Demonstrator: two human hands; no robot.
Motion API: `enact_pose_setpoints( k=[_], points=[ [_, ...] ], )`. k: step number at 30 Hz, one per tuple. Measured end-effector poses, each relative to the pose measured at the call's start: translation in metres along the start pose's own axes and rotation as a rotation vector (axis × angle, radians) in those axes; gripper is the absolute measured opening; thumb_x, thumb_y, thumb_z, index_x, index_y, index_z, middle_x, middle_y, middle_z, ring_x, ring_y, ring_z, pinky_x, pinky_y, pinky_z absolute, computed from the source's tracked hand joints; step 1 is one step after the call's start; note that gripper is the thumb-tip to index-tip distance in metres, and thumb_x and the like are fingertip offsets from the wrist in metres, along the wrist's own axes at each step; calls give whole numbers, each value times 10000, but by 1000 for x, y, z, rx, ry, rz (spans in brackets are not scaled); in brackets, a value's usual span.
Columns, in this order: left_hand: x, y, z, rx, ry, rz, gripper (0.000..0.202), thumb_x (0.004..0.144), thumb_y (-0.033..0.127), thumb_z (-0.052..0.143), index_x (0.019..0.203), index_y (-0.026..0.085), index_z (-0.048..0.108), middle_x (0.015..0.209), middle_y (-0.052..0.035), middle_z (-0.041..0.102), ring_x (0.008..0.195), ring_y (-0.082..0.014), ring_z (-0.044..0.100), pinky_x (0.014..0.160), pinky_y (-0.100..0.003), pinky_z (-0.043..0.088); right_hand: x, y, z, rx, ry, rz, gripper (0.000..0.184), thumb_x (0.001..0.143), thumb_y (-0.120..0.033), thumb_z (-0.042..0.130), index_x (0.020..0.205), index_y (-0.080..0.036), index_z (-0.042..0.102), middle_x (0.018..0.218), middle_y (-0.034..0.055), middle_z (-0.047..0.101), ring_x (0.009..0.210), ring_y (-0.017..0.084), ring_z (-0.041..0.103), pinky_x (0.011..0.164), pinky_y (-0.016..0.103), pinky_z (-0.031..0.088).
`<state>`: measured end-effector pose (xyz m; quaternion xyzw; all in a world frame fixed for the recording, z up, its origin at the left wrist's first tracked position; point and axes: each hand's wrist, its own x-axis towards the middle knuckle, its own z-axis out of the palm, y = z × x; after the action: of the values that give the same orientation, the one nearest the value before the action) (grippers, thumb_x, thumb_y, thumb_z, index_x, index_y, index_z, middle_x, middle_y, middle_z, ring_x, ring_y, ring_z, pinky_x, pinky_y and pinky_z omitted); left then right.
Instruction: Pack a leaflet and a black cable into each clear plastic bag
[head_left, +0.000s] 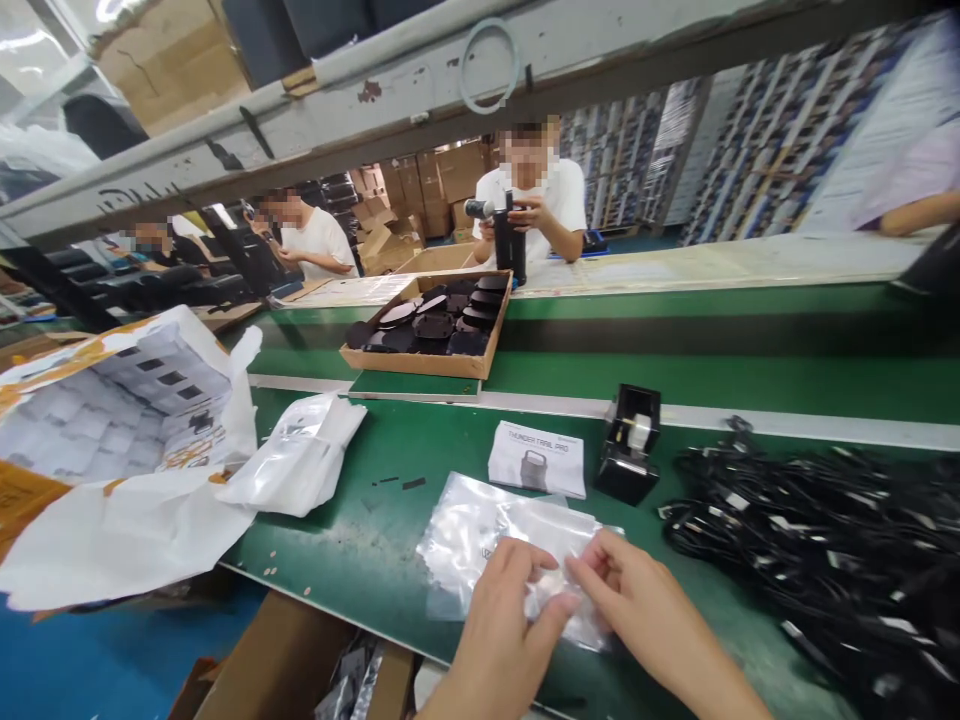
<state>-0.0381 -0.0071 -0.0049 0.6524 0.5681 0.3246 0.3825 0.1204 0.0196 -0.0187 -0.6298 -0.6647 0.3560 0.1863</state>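
A pile of clear plastic bags (469, 525) lies on the green work surface in front of me. My left hand (517, 600) rests over the pile, thumb and fingers curved with a gap between them. Close beside it, my right hand (619, 580) has its fingers drawn together at a plastic bag's edge, seeming to pinch it. Just beyond the bags sits a stack of printed leaflets (536, 460) with a bottle-like device pictured on top. A black tape dispenser (630, 445) stands to the right of the leaflets.
Black cables (825, 560) are heaped at right. On the left are a white packet (296, 455) and a large open sack (112, 420). A cardboard tray (427, 365) of dark parts stands farther back. Across the belt, a person (566, 200) holds a black device. A beam (360, 105) crosses overhead.
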Motion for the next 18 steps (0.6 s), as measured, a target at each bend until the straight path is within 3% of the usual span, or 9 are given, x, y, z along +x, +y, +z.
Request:
enact_pose_setpoints(
  k=[4,7,10,13,14,16,18],
  points=[
    [13,3,12,98,3,-99,101,804,259,601,865,183,571,885,-52,574,828,-225,536,762,-357,432,-16,11,-1,195,-54,-40,193,861,-390,421,754,-241,480,580,-44,619,484,139,603,475,224,448],
    [15,1,7,188,3,-85,94,779,247,651,785,177,588,853,-51,567,861,-248,532,777,-380,415,-6,6,-13,-132,107,-170,183,904,-293,380,891,-225,549,726,1,699,547,145,651,516,229,499],
    [14,-3,6,251,19,-56,72,745,176,686,765,175,617,861,-58,573,887,-261,533,789,-388,408,20,-11,-20,-513,231,-326,332,870,-77,339,1031,-155,619,1053,130,701,986,240,651,785,331,516],
    [13,-8,8,261,34,-42,77,733,147,693,771,182,637,864,-60,580,883,-260,541,787,-385,413,50,-30,-18,-615,211,-400,483,776,43,399,1225,-48,551,1352,223,495,1286,313,406,997,451,383],
    [13,-9,9,260,35,-38,76,733,150,694,776,184,641,866,-62,582,885,-261,542,789,-385,415,60,-34,-16,-648,197,-418,490,779,30,443,1258,-33,524,1361,240,475,1294,325,389,1025,479,348],
    [13,-10,10,260,29,-33,75,731,158,695,782,186,647,868,-65,586,890,-265,544,790,-385,418,76,-38,-15,-696,157,-434,426,828,-87,542,1253,-57,530,1277,227,564,1205,317,499,1018,517,346],
    [12,-9,9,256,28,-24,68,736,160,685,787,187,649,871,-66,589,899,-266,545,799,-384,417,88,-37,-17,-717,112,-418,341,863,-251,590,1174,-113,578,1122,139,657,1017,248,621,920,482,450]
  ],
)
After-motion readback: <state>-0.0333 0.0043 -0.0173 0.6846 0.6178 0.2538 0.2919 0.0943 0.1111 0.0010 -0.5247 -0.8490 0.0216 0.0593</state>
